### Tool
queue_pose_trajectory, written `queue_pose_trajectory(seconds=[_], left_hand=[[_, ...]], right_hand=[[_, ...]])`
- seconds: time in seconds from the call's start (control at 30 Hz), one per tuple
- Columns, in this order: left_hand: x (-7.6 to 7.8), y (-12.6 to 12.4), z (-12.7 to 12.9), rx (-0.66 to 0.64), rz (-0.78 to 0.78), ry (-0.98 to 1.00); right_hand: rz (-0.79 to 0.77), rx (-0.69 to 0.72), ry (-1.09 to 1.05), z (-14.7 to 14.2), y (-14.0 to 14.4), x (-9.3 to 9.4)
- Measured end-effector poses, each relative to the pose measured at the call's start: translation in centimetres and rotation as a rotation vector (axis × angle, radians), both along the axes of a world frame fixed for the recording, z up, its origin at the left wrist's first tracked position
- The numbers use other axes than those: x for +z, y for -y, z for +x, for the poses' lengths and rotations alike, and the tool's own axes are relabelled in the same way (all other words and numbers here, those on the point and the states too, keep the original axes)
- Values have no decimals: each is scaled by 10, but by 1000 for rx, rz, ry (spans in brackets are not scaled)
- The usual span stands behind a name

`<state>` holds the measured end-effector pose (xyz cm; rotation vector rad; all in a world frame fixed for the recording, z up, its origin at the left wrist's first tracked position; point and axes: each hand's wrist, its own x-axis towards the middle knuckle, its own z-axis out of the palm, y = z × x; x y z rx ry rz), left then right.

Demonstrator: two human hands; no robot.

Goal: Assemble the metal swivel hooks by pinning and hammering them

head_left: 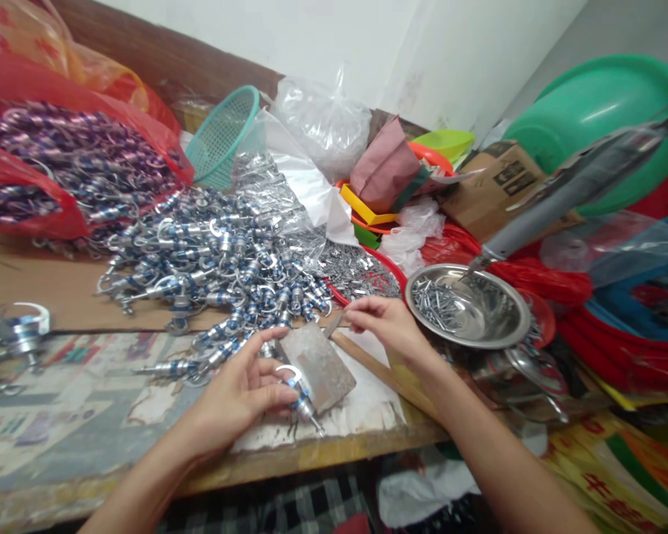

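Note:
My left hand (256, 393) is closed around a small silver-and-blue metal fitting with a curved hook (301, 397), which tilts over the near side of a grey metal block (318, 367). My right hand (387, 326) has its thumb and fingertips pinched together beyond the block's right corner. Whatever they pinch is too small to make out. Just left of those fingertips is a grey pointed piece (332, 325). A flat wooden handle (387, 374) slants under my right forearm. A heap of similar fittings (217, 252) spreads to the left of my hands.
A steel bowl (501, 315) of small metal pins stands right, under a hanging grey tool (573, 193). Behind lie a red tray of small metal parts (361, 271) and a teal basket (223, 137). Red bags of purple fittings (83, 163) fill the far left.

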<state>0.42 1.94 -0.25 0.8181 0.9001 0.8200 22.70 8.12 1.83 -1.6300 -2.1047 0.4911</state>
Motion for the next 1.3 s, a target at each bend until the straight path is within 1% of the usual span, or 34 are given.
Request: queue_pose_trajectory(seconds=[0.03, 0.07, 0.13, 0.17, 0.27, 0.4, 0.47, 0.53, 0.6, 0.7, 0.77, 0.93, 1.0, 1.13, 1.3], left_hand=[[0, 0, 0, -4, 2, 5], [0, 0, 0, -8, 5, 8], [-1, 0, 0, -14, 10, 6], [-1, 0, 0, -13, 15, 4], [-2, 1, 0, -6, 29, 8], [-4, 3, 0, 12, 33, 34], [-6, 3, 0, 13, 41, 43], [-6, 3, 0, 14, 47, 46], [-6, 3, 0, 24, 49, 46], [-3, 3, 0, 52, 34, 50], [-3, 4, 1, 58, 23, 52], [-5, 4, 1, 39, 38, 40], [-6, 4, 0, 40, 46, 34], [-3, 4, 0, 46, 52, -3], [-1, 3, 0, 53, 111, -95]], right_hand=[[-73, 120, -116, -9, 13, 4], [-115, 225, -178, -19, 26, 7], [-91, 375, -207, -34, 44, 11], [-40, 413, -181, -40, 49, 11], [151, 457, -155, -48, 56, 6], [420, 501, -168, -50, 60, -6], [507, 555, -109, -51, 65, -8], [563, 603, -19, -53, 71, -6], [622, 617, 103, -55, 78, -3], [734, 558, 279, -57, 87, -1], [797, 522, 334, -57, 91, -1], [754, 509, 265, -56, 87, 4], [759, 498, 281, -57, 85, 7], [757, 473, 426, -63, 89, 6], [810, 535, 645, -72, 102, 2]])
